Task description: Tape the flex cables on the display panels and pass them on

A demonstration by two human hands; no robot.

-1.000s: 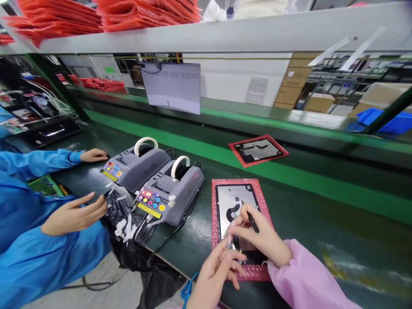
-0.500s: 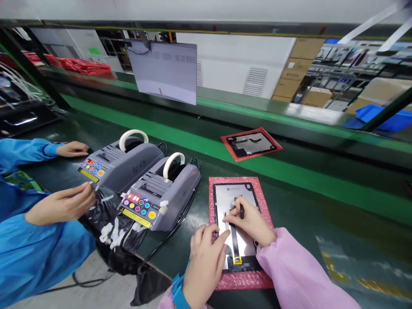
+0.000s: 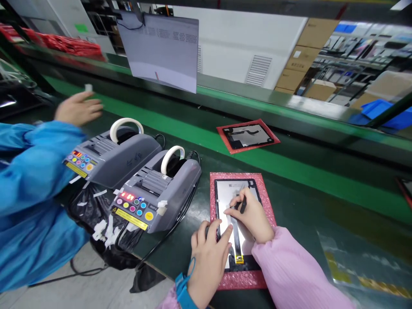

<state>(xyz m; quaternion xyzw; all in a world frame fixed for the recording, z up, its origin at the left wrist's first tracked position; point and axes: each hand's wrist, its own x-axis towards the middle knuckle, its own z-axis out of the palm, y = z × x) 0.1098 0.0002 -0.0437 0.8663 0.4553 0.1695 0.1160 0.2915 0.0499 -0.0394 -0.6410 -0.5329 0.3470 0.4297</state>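
Flat silver-backed, black-edged rectangular panel, on pink bubble-wrap sheet, dark-green desk, five o'clock of the view. Right hand over its three o'clock side, fingers pinched round slim black tool; left hand at eight o'clock, fingers spread. Step, by judgement: close work at the dark ribbon strip, yellow end toward six o'clock; next move likely calls for steadied panel, light fingertip touch.

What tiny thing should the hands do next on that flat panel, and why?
Maybe the right hand should smooth the dark strip toward its yellow end, because its fingertips are near the strip's upper part, while the left hand lies over the panel's left edge, perhaps steadying it.
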